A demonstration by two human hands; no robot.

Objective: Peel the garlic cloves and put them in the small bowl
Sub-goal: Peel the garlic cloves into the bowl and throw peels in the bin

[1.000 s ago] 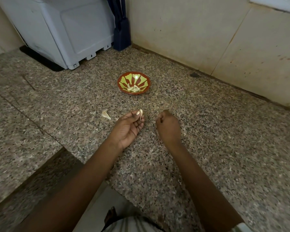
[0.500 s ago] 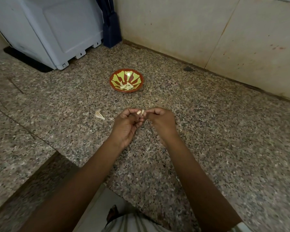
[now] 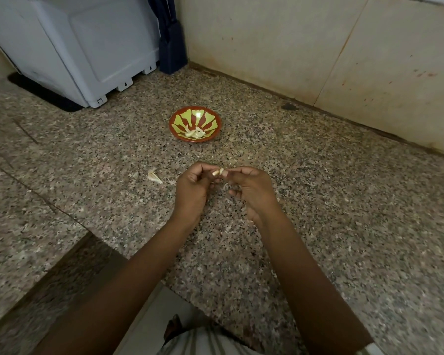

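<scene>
While the left hand (image 3: 191,190) pinches a garlic clove (image 3: 216,172), the right hand (image 3: 251,192) pinches its tip with curled fingers (image 3: 237,171).

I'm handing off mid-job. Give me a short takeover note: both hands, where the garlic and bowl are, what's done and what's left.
Left hand: pinches a garlic clove at its fingertips, above the counter.
Right hand: its fingertips meet the same clove, in a grip for pulling skin.
Small bowl: on the counter beyond the hands, apart from them.
Done: several peeled cloves lie in the bowl.
Left: finish peeling the held clove and drop it in the bowl. A pale garlic piece lies on the counter left of the left hand; I cannot tell whether it is a clove or skin, so check it.
</scene>
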